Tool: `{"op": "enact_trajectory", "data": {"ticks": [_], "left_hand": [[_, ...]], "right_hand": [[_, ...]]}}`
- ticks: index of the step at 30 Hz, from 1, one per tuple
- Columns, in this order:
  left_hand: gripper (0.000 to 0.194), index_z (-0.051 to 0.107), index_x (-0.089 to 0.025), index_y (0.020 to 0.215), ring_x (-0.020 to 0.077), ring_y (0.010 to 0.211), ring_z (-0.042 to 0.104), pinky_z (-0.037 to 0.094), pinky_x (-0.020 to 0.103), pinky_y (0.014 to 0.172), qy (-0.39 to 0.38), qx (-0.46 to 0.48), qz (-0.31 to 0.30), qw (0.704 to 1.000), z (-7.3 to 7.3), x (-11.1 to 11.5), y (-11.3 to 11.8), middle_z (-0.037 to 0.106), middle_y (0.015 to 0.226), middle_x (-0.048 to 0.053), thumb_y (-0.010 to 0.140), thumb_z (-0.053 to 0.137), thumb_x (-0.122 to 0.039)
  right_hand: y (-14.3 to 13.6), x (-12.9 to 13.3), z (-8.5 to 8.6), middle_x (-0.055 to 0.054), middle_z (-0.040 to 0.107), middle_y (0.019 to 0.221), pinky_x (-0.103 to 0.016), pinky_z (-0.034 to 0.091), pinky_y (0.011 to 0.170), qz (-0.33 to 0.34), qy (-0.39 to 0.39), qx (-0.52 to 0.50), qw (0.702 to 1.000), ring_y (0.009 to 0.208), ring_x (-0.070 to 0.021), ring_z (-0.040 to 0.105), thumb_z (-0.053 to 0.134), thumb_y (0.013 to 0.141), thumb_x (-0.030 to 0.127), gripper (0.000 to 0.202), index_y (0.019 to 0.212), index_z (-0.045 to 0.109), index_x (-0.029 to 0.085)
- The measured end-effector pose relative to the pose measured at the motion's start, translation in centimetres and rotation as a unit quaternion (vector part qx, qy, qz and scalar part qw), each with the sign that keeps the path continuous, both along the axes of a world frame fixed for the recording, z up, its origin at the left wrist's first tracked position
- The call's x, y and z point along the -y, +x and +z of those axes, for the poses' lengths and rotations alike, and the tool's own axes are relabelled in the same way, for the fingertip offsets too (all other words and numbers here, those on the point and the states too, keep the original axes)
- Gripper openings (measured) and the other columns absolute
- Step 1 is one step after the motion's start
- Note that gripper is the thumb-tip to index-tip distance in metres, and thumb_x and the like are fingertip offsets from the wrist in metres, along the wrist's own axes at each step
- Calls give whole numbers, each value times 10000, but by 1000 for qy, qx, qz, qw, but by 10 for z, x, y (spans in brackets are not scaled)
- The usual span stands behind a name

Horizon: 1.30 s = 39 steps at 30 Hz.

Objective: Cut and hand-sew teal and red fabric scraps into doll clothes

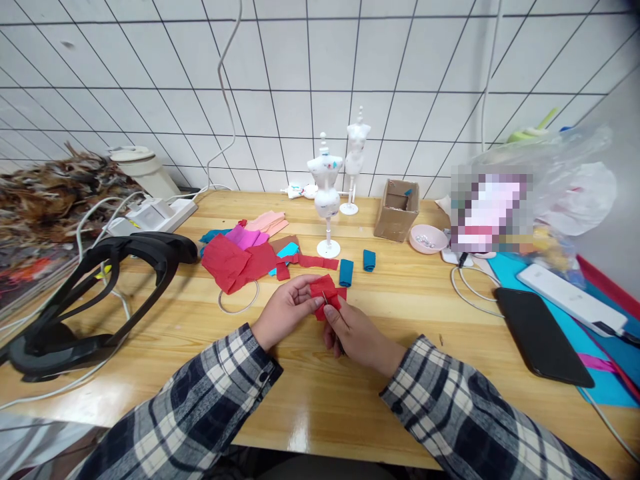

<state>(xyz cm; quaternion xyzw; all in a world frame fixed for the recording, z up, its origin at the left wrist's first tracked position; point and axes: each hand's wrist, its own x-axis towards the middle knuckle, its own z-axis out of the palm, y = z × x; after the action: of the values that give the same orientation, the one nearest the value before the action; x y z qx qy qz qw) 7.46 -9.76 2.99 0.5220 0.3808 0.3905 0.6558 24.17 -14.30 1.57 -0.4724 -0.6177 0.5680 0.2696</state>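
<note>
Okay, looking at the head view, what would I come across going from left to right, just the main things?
Black headset frame, large red cloth, handheld red piece, rear white dress form, cardboard box, pink bowl, black phone.

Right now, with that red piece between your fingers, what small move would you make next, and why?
I'd probably ease the thumb of the left hand back slightly on the red piece, because it sits very close to the thin metal tool in the right hand.
</note>
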Motion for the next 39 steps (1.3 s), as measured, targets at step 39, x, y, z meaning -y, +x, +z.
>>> {"op": "enact_trajectory", "data": {"ticks": [39], "left_hand": [[436, 583, -168, 1150, 135, 772, 639, 484, 243, 730, 9, -28, 4, 1000, 6, 2, 2, 680, 833, 10, 747, 736, -230]], "right_hand": [[-1, 1, -5, 47, 577, 593, -192, 406, 376, -12, -1, -6, 1000, 395, -94, 535, 235, 957, 611, 422, 909, 391, 221]]}}
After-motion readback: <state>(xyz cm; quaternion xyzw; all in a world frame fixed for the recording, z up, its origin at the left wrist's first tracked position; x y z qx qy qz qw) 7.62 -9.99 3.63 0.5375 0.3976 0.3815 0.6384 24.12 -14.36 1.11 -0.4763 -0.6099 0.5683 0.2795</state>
